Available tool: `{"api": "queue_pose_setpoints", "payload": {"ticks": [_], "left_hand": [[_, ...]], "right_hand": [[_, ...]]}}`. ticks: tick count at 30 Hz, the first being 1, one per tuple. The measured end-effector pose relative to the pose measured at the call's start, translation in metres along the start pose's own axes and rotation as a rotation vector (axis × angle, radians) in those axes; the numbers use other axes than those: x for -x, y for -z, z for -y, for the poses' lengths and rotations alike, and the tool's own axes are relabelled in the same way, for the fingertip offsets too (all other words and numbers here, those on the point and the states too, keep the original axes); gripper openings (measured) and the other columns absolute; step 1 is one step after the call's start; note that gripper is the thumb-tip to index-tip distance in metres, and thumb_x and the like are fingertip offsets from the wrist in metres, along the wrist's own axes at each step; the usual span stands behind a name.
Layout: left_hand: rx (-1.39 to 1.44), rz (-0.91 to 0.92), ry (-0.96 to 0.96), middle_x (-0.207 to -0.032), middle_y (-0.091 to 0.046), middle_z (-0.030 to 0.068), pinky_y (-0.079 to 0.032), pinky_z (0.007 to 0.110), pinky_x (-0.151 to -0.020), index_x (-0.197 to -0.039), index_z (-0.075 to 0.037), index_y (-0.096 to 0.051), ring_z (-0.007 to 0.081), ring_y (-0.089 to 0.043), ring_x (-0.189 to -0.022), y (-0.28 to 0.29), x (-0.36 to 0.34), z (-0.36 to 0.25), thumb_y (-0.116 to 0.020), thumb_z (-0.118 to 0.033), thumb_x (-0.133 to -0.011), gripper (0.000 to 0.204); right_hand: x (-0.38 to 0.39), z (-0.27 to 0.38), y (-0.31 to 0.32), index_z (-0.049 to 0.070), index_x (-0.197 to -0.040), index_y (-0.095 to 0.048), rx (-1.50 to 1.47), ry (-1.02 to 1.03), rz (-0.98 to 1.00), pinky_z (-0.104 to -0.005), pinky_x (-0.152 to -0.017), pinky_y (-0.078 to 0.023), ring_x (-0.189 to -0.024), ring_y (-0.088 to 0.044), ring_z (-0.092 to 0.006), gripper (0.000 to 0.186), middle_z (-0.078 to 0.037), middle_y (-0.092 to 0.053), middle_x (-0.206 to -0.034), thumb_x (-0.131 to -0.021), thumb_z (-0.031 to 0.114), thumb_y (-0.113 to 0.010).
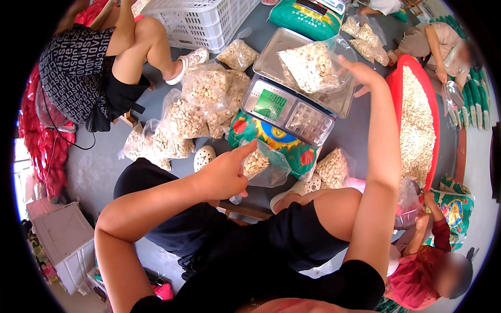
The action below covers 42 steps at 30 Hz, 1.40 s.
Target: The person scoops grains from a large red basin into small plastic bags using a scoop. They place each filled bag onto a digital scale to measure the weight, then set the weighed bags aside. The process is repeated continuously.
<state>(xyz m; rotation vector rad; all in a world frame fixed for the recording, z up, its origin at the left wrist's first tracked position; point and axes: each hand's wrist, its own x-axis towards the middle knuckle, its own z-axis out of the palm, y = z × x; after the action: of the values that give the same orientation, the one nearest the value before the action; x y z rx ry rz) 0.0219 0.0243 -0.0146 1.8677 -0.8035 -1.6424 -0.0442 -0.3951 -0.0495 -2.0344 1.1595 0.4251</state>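
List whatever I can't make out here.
All in the head view:
- Left hand: its own back hides whether it grips the small bag.
- Scale pan: partly covered by the filled bag.
- White crate: cut off by the top edge.

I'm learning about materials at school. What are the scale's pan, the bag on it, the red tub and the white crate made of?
Pan: probably steel; smooth, with a grey metallic shine.
Bag: thin, glossy plastic, it seems; see-through and wrinkled.
Tub: likely plastic; smooth, bright red, with a rounded rim.
Crate: likely moulded plastic; white, with rows of regular holes.
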Motion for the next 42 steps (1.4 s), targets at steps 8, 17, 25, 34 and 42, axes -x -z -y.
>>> {"api": "queue_pose_setpoints", "payload": {"ticks": [8, 17, 25, 34, 42], "left_hand": [[-0.046, -0.028, -0.075, -0.081, -0.059, 0.0153, -0.053, 0.034, -0.067, -0.148, -0.005, -0.017, 0.0215, -0.068, -0.070, 0.009, -0.002, 0.005, -0.046, 0.003, -0.076, 0.079], [-0.080, 0.018, -0.056, -0.127, -0.049, 0.0256, -0.050, 0.037, -0.080, -0.146, 0.001, -0.020, 0.0319, -0.063, -0.092, 0.023, 0.017, -0.014, -0.051, 0.001, -0.075, 0.077], [-0.185, -0.064, -0.393, -0.119, -0.052, 0.0261, -0.054, 0.034, -0.069, -0.147, -0.002, -0.016, 0.0265, -0.067, -0.074, 0.022, 0.020, 0.025, -0.051, 0.002, -0.075, 0.080], [-0.182, 0.103, -0.334, -0.140, -0.038, 0.0266, -0.044, 0.040, -0.095, -0.141, 0.008, -0.022, 0.0397, -0.050, -0.118, 0.047, 0.046, 0.022, -0.050, 0.005, -0.072, 0.075], [-0.173, 0.063, -0.473, -0.140, -0.035, 0.0285, -0.044, 0.041, -0.096, -0.140, 0.011, -0.021, 0.0410, -0.049, -0.118, 0.052, 0.055, 0.026, -0.051, 0.005, -0.072, 0.074]], "right_hand": [[-0.009, 0.042, -0.023, -0.002, -0.083, -0.071, 0.249, 0.223, -0.201, -0.0406, -0.065, -0.049, -0.075, -0.063, -0.0325, 0.081, -0.023, -0.065, -0.088, -0.079, 0.075, -0.043], [-0.022, 0.073, -0.040, 0.002, -0.069, -0.063, -0.145, 0.686, -0.258, -0.0319, -0.053, -0.041, -0.052, -0.052, -0.0183, 0.035, -0.007, -0.059, -0.061, -0.084, 0.034, -0.061], [0.026, 0.200, -0.073, 0.008, -0.071, -0.057, -1.041, 0.744, -0.052, -0.0233, -0.044, -0.031, -0.048, -0.041, -0.0083, 0.028, 0.003, -0.048, -0.060, -0.088, 0.030, -0.064], [-0.054, 0.268, -0.155, 0.005, -0.067, -0.057, -0.700, 0.669, -0.109, -0.0269, -0.043, -0.035, -0.045, -0.042, -0.0111, 0.034, -0.001, -0.051, -0.061, -0.088, 0.031, -0.062], [-0.174, 0.225, -0.200, -0.001, -0.096, -0.067, 0.354, 0.508, -0.265, -0.0422, -0.071, -0.049, -0.075, -0.065, -0.0334, 0.048, -0.018, -0.067, -0.085, -0.087, 0.044, -0.054]]}}
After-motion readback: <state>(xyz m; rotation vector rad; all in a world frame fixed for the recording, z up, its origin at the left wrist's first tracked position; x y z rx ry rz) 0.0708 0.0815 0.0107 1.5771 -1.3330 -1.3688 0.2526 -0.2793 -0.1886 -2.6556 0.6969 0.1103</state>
